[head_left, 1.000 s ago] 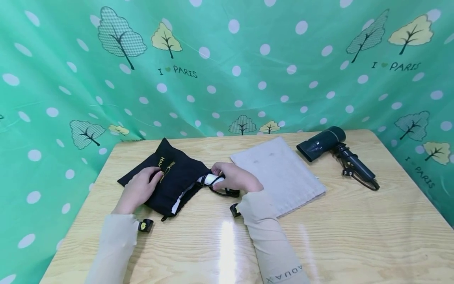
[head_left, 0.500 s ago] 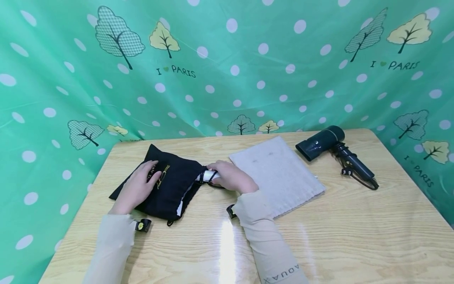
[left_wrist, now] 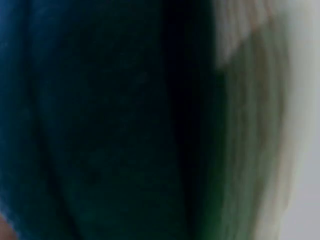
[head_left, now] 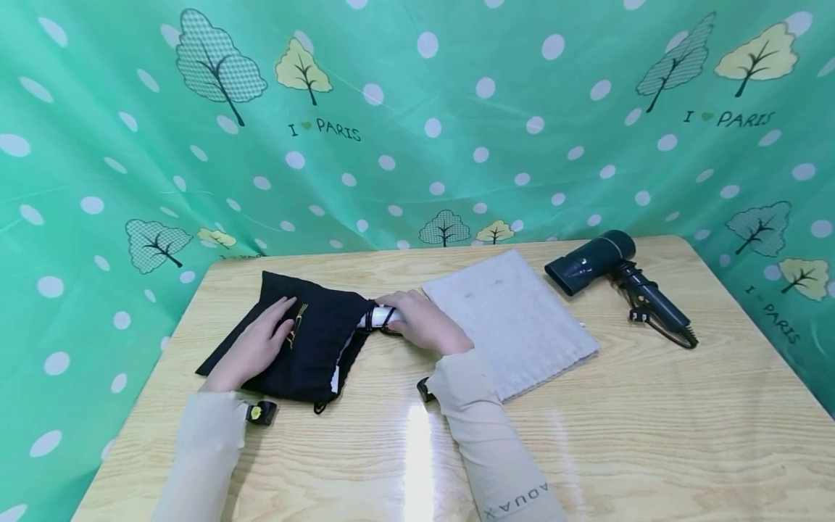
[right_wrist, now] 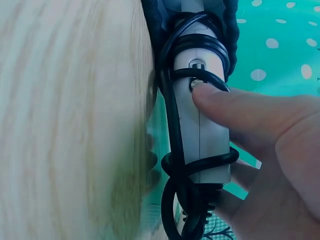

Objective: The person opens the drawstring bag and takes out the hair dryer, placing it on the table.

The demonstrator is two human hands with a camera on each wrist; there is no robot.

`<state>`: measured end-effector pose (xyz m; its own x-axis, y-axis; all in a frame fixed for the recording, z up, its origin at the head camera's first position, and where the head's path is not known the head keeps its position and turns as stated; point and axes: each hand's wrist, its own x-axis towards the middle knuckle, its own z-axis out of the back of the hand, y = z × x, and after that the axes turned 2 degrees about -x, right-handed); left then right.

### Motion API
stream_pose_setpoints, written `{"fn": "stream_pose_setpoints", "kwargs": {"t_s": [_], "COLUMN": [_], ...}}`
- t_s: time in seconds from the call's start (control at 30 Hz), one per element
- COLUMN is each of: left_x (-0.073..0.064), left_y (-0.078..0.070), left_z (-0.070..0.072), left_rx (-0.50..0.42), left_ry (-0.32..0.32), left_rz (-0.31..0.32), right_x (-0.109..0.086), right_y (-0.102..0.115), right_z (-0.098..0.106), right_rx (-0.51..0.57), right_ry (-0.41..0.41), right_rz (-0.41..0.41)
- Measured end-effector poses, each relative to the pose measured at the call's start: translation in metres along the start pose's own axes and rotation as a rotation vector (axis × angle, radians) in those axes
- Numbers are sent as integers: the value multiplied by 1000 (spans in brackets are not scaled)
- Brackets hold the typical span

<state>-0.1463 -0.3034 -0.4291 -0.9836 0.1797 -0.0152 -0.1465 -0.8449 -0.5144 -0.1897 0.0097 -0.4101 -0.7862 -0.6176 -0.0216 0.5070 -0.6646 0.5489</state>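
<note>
The black drawstring bag (head_left: 326, 297) lies on the left of the table with its mouth facing right. My left hand (head_left: 253, 351) rests on top of it, fingers laid out straight beside the gold print. A white hair dryer (right_wrist: 200, 120) has its handle sticking out of the bag's mouth; its head is hidden inside. My right hand (head_left: 424, 322) grips that handle, thumb (right_wrist: 220, 102) by the switch. Black cord (right_wrist: 172, 120) is wound around the handle. Dark cloth (left_wrist: 100, 120) fills most of the left wrist view, blurred.
A folded grey towel (head_left: 509, 319) lies just right of my right hand. Behind it at the back right is a dark green hair dryer (head_left: 593, 261) with its cord wrapped around the handle. A green patterned curtain (head_left: 417, 145) hangs along the table's far edge.
The bag has turned, its far corner shifting left and nearer. My right hand has moved slightly left with the handle, and its dangling cord is now mostly hidden. My left hand's fingers have straightened.
</note>
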Motion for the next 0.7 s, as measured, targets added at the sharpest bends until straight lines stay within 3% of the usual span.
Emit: {"fn": "stream_pose_setpoints", "kwargs": {"t_s": [0.4,0.7], "left_x": [0,1], "left_y": [-5,-3], "left_z": [-3,-2], "left_rx": [53,45], "left_ry": [60,81], "left_rz": [102,114], "right_x": [2,-4], "right_y": [-3,-9], "right_z": [-2,5], "right_rx": [41,124], "right_ry": [-43,-13], "right_rz": [3,13]}}
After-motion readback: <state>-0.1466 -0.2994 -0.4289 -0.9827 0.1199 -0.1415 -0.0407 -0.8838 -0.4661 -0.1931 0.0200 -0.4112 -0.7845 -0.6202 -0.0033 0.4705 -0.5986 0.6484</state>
